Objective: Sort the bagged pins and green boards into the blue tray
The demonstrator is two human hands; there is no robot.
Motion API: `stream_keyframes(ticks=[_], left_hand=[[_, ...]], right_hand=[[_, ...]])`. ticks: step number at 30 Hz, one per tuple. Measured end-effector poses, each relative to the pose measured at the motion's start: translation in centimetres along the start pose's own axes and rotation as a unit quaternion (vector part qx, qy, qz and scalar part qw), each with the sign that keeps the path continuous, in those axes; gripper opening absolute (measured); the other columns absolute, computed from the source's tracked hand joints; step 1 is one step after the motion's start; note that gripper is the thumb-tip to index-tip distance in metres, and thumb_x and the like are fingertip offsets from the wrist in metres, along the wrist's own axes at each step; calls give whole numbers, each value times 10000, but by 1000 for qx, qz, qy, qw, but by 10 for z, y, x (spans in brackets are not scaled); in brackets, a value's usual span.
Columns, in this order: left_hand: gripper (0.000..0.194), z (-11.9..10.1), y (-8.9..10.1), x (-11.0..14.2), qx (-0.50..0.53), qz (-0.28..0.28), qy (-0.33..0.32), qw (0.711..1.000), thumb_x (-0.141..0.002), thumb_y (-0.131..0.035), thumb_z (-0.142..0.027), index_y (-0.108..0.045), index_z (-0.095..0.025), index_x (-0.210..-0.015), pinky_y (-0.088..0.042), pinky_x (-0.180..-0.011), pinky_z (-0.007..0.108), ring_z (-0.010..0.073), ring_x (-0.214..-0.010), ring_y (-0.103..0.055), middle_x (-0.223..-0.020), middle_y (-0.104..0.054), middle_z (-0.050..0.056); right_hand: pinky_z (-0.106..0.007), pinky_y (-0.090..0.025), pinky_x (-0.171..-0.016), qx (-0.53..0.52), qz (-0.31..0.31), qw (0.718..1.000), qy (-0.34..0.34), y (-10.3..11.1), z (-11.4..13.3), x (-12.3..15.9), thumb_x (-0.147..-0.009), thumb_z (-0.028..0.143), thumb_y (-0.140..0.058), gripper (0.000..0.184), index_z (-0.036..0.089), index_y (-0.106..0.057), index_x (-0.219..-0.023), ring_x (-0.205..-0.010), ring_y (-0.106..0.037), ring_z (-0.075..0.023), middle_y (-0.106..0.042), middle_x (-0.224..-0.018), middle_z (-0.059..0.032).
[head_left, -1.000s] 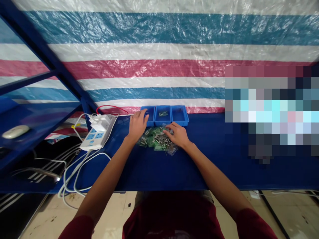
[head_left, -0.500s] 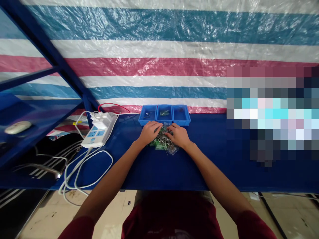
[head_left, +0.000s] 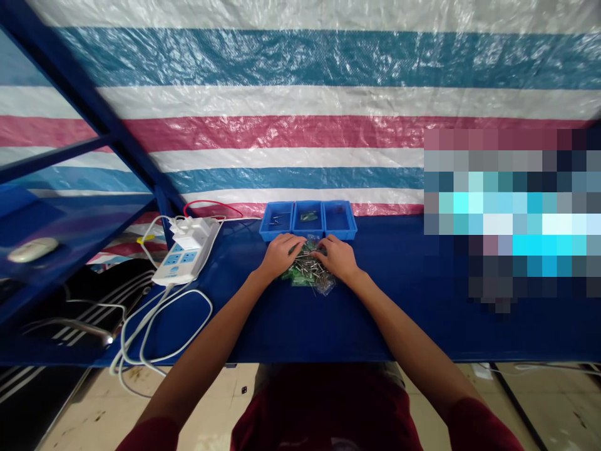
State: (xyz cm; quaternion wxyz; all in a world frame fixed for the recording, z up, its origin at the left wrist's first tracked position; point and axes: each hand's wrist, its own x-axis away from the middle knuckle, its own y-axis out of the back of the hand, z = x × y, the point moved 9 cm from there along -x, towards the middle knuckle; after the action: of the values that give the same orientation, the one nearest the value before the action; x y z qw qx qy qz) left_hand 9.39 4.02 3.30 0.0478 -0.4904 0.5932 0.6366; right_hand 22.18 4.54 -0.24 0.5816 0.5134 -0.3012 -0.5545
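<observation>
A heap of thin metal pieces (head_left: 307,269), like screws or pins, lies on the blue table with small green pieces (head_left: 297,277) and clear plastic bags (head_left: 326,285) among them. My left hand (head_left: 280,255) reaches over the heap's left side, fingers curled inward with thumb and fingertips close together. From the other side comes my right hand (head_left: 339,257), its fingers bent in a pinch at the far part of the heap. What either hand pinches is too small to name. Just beyond stand three joined blue trays: left (head_left: 268,237), middle (head_left: 307,232) and right (head_left: 339,220).
The left tray holds a few thin metal pieces, the middle one green pieces. A white power strip (head_left: 181,269) with plugged adapters and looped white cable (head_left: 166,358) lies to the left. Striped plastic sheeting (head_left: 291,133) hangs behind the table. A blurred patch covers the right side.
Both hands stay over the heap with only slight finger movement. The whole view has shifted a little, so the table sits slightly lower in the picture.
</observation>
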Motion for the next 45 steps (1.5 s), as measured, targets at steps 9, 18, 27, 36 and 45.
stream_keyframes(ticks=[9, 18, 27, 36, 45], left_hand=[[232, -3, 3, -1, -4, -7, -9, 1000, -958, -461, -254, -672, -159, -959, -507, -763, 320, 182, -807, -674, -871, -731, 71], [242, -2, 2, -1, -11, -2, -4, 1000, -961, -458, -272, -674, -164, -971, -509, -762, 317, 183, -801, -677, -866, -731, 69], [251, -4, 3, -1, -12, 0, 0, 1000, -964, -451, -281, -673, -167, -977, -511, -778, 315, 180, -809, -681, -862, -732, 66], [259, -2, 3, -1, -11, -6, 3, 1000, -964, -445, -291, -676, -175, -981, -516, -771, 316, 179, -794, -678, -855, -731, 65], [249, -3, 3, -1, -9, -9, 4, 1000, -962, -454, -282, -675, -167, -975, -512, -770, 312, 176, -789, -675, -846, -727, 65]], right_hand=[[-258, -401, -650, -19, -12, 1000, 5, 3, 1, 0, -933, 439, -496, 283, 204, -636, -1003, -843, -636, -183, -643, -1022, -70], [-250, -386, -641, -4, 2, 1000, 0, 2, 2, 2, -923, 430, -517, 253, 215, -635, -987, -820, -634, -179, -634, -1014, -57], [-260, -407, -653, -3, 10, 1000, 15, -1, 6, 0, -958, 318, -467, 192, 207, -617, -1002, -838, -631, -177, -623, -1051, -55], [-270, -427, -671, 10, 17, 1000, 22, -6, 6, -2, -969, 282, -427, 196, 189, -593, -1017, -871, -627, -187, -605, -1073, -86], [-271, -430, -676, 4, 6, 1000, 19, -4, 7, -3, -943, 256, -438, 193, 190, -597, -1029, -857, -624, -190, -598, -1083, -79]])
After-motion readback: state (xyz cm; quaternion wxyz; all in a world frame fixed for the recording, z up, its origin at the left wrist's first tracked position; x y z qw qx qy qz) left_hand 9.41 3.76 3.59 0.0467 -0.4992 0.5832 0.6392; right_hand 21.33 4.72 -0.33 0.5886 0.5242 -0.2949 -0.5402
